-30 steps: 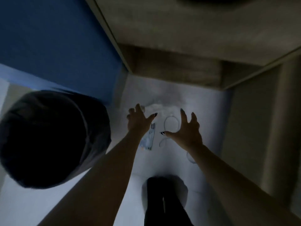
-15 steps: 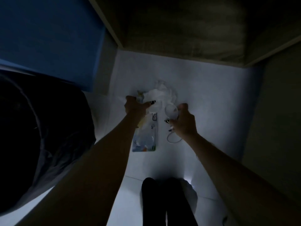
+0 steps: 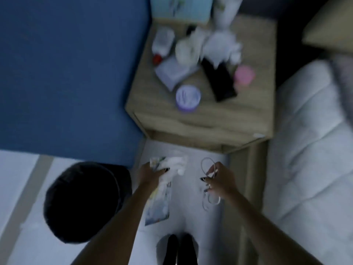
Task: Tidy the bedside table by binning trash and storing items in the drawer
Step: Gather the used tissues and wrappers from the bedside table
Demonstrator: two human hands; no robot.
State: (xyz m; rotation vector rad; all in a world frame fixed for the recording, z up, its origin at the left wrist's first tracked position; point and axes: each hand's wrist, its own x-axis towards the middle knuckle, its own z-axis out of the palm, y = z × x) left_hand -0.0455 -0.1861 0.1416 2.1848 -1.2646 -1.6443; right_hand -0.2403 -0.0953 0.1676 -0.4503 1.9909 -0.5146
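Note:
My left hand [image 3: 150,174] grips a crumpled white tissue [image 3: 176,164] together with a flat printed wrapper [image 3: 158,205] that hangs down from it. My right hand [image 3: 219,180] pinches a coiled white cable [image 3: 208,188], loops showing above and below the fingers. Both hands are raised over the white floor in front of the wooden bedside table [image 3: 202,119]. A black bin [image 3: 84,203] stands at the left, beside my left arm. On the table top lie crumpled tissues [image 3: 221,46], a purple-lidded jar [image 3: 188,98], a black phone [image 3: 219,79], a pink lid [image 3: 244,74] and a clear bottle [image 3: 162,44].
A blue wall [image 3: 66,73] runs along the left of the table. A white padded bed [image 3: 309,150] fills the right side. A light blue box [image 3: 181,8] and a white container [image 3: 226,10] stand at the table's back edge. My dark feet [image 3: 179,249] show below.
The view has risen from under the table to above it. Both hands have lifted off the floor, the left with the tissue and wrapper, the right with the cable.

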